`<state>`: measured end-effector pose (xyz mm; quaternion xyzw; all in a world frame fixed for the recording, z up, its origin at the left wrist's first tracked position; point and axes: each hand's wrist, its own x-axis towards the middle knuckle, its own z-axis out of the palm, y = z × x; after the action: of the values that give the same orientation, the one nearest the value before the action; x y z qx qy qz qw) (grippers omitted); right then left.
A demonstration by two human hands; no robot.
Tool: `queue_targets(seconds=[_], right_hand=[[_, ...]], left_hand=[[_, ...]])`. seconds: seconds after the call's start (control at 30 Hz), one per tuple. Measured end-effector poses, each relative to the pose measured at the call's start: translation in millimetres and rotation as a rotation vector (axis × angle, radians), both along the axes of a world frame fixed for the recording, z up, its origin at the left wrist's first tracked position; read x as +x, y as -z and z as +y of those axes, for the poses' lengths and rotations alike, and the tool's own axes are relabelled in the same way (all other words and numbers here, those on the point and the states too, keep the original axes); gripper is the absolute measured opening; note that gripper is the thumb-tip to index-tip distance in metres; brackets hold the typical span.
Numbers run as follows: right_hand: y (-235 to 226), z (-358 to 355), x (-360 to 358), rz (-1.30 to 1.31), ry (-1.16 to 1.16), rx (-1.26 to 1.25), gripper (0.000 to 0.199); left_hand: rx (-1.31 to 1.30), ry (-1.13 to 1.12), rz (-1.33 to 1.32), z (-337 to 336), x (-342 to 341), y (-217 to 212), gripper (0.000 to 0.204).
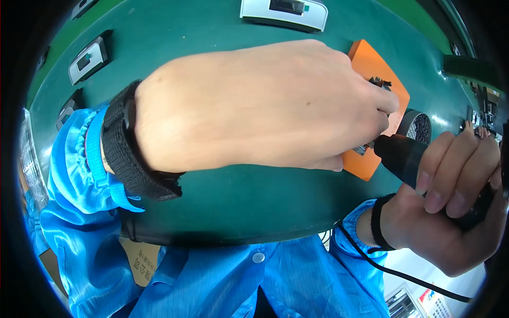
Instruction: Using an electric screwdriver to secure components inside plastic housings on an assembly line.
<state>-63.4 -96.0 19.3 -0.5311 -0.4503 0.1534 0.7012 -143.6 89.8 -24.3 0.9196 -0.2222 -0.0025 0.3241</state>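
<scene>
Left hand (265,106) was seen back-up, fingers curled down and closed onto a small dark part (379,82) on the orange block (371,63); the grip itself was hidden under the knuckles, so only the fingertip contact at the block's right edge could be made out. A black wrist strap (124,143) was worn on that wrist, over a blue smock cuff (79,153)

Right hand (450,212) was clenched around a black power screwdriver (405,156), four fingers wrapped over the barrel, thumb side not visible. The tool's long axis was run from lower right to upper left, nose pointed at the lower edge of the orange block, tip just at the left fingertips; whether the tip was touching the part could not be told. A thin black cord (403,273) was trailed from the right wrist, where a narrow black band (376,222) was worn

Orange block: flat, matte, rounded corners, laid on the dark green worktop (212,32) at right of centre, mostly covered by the left hand. A round dish of small dark screws (419,127) was set just behind the tool nose. Grey-and-black rectangular housings were laid at the top (283,11) and upper left (87,61), well apart from the hands. Worktop surface was smooth, slightly glossy
</scene>
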Motion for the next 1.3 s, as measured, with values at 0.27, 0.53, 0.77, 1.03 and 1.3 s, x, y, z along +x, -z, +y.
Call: queue_targets(seconds=[0.27,0.53,0.77,1.03,1.3], right_hand=[[3,8,-4,-0.018,0.002,-0.013,0.017],[1,20,2,-0.045,0.007,-0.020,0.019],[-2,-6,2,0.278,0.075,0.238,0.013],[4,-62,21,0.396,0.448,0.574,0.016],[12,-42,31,0.399,0.491,0.534,0.017]], left_hand=[[-0.029,-0.002,-0.017,0,-5,5,0.035],[-0.030,-0.003,-0.051,7,1,3,0.032],[0.134,0.032,-0.070,5,3,3,0.029],[-0.284,0.161,-0.260,-6,-4,-40,0.017],[-0.870,-0.343,0.577,11,3,-74,0.021]])
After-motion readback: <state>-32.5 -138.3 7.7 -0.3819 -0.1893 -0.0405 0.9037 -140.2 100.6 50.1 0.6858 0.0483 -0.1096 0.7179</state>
